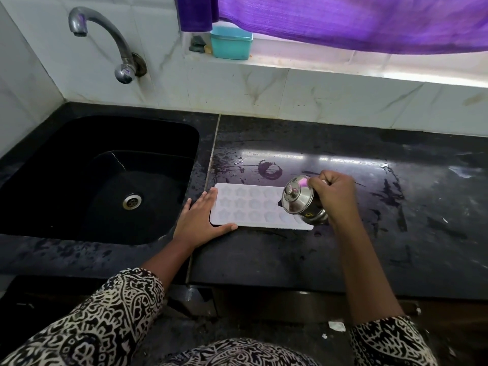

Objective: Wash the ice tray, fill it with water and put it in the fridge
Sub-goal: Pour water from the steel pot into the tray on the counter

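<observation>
Ice tray (248, 207): white, star-shaped cells, flat on wet black counter (343, 260).
Left hand (198, 223): spread flat, touching tray's left end.
Right hand (334, 196): closed around tilted steel vessel (301, 200) over tray.

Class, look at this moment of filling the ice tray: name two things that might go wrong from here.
1. The steel jug, tipped by the right hand, hangs over the ice tray at its right end; water may overshoot onto the wet counter.
2. Only the left hand steadies it, so it may slide.
</observation>
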The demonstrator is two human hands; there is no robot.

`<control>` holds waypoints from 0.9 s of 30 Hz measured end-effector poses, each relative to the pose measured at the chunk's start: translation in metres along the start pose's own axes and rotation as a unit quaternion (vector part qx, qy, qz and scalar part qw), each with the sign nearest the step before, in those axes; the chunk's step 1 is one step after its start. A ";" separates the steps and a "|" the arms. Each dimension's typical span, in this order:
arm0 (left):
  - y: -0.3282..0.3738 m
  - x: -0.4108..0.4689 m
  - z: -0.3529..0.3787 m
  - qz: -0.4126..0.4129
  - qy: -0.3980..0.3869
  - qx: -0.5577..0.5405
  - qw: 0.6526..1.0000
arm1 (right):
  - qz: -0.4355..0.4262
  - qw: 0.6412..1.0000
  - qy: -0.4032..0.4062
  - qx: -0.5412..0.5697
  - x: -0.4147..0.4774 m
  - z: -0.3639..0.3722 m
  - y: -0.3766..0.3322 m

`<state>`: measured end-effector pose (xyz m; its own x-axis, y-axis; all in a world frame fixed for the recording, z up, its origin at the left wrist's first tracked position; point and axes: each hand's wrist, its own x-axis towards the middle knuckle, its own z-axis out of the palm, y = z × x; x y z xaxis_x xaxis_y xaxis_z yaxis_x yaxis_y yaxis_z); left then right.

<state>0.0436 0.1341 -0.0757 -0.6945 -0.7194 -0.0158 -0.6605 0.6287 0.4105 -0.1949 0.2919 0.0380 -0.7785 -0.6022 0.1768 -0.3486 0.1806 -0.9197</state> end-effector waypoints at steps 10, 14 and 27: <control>0.000 0.000 0.000 0.001 0.004 -0.002 1.000 | -0.005 1.000 0.003 -0.005 0.001 -0.001 -0.003; 0.000 0.000 0.000 0.002 0.004 -0.002 1.000 | -0.009 1.000 0.002 -0.008 0.000 -0.002 -0.005; -0.002 0.000 0.003 0.003 0.008 0.002 1.000 | -0.009 1.000 0.001 -0.016 -0.001 -0.002 -0.010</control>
<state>0.0439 0.1332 -0.0789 -0.6931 -0.7208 0.0015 -0.6580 0.6336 0.4069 -0.1920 0.2922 0.0476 -0.7729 -0.6040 0.1946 -0.3797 0.1944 -0.9045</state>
